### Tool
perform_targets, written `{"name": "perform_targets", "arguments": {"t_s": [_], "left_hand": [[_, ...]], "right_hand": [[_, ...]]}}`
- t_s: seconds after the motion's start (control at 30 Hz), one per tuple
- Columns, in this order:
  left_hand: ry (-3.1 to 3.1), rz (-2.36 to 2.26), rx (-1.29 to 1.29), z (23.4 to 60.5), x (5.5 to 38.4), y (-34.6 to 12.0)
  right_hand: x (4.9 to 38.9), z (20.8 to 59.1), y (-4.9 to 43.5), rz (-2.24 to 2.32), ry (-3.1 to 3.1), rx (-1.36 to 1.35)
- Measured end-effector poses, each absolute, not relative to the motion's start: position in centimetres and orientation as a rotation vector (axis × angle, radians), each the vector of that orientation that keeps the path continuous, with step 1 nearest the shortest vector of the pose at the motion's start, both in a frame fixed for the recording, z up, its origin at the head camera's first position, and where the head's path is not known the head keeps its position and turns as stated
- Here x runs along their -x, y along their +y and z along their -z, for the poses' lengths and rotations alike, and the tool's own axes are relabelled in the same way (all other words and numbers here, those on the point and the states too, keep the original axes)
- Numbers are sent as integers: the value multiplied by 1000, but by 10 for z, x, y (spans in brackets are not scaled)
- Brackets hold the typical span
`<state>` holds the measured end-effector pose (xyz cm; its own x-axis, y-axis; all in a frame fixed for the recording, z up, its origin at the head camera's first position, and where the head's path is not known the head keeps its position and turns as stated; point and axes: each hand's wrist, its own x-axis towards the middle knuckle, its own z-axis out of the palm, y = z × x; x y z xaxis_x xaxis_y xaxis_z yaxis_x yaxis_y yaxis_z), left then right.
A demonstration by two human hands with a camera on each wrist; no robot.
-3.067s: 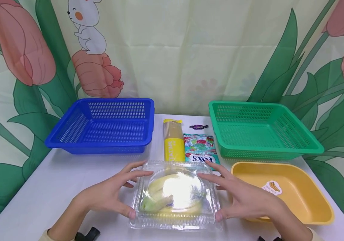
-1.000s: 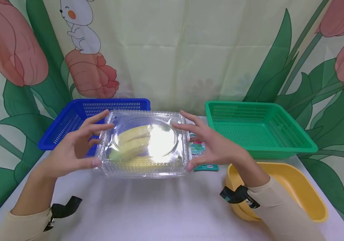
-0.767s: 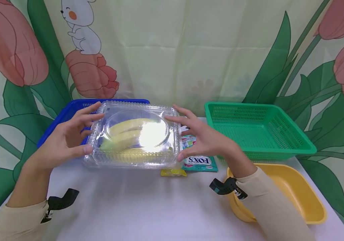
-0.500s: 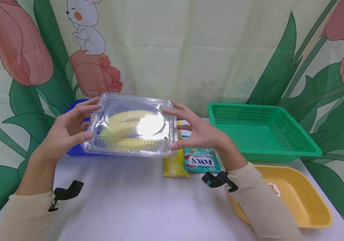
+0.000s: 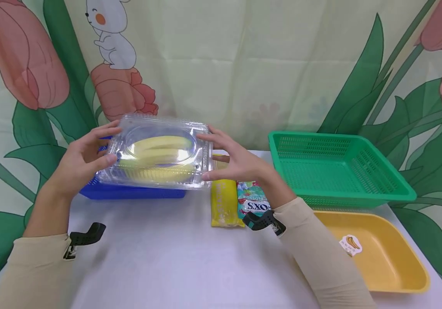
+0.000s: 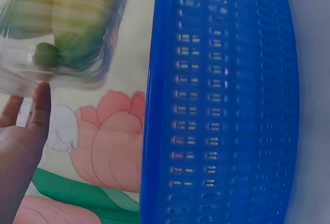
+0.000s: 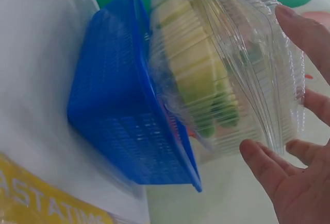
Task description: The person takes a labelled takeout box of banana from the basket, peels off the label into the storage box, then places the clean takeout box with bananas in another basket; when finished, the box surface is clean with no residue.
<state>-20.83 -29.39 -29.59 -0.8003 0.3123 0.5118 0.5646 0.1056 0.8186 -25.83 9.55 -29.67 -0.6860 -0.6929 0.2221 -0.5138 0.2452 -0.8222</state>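
A clear plastic clamshell box (image 5: 155, 177) with yellow, green-ended bananas (image 5: 159, 150) inside is held up, tilted, over the blue basket (image 5: 135, 192). My left hand (image 5: 85, 159) grips its left edge, thumb at the front and fingers farther back. On the opposite edge my right hand (image 5: 236, 159) holds it the same way. In the right wrist view the box (image 7: 206, 80) overlaps the basket's rim (image 7: 149, 87), with the thumb (image 7: 258, 157) at the box's edge. The left wrist view shows the box's corner above the left fingertips. Much of the basket's inside is hidden behind the box.
A yellow pasta packet (image 5: 225, 204) and a teal Fox's sweets bag (image 5: 252, 201) lie mid-table, partly behind my right arm. A green basket (image 5: 340, 198) stands at the back right. In front of it is a yellow tub (image 5: 392, 266) with a banana sticker (image 5: 350, 245).
Both hands have lifted the box of bananas off the table and carried it away from me and leftward, over the blue basket. The pasta packet and sweets bag have come into fuller view.
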Motion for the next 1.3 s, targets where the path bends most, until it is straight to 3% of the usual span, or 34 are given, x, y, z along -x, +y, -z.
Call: {"name": "perform_targets", "arguments": {"t_s": [0.67, 0.87, 1.3], "left_hand": [[-2604, 1482, 469, 307, 235, -318], [-2756, 1370, 453, 308, 239, -321], [-2780, 1599, 318, 328, 249, -332]], "right_hand": [[291, 309, 49, 1318, 2346, 1060], [301, 311, 43, 1226, 2373, 1082], [311, 326, 29, 1222, 2347, 1125]]}}
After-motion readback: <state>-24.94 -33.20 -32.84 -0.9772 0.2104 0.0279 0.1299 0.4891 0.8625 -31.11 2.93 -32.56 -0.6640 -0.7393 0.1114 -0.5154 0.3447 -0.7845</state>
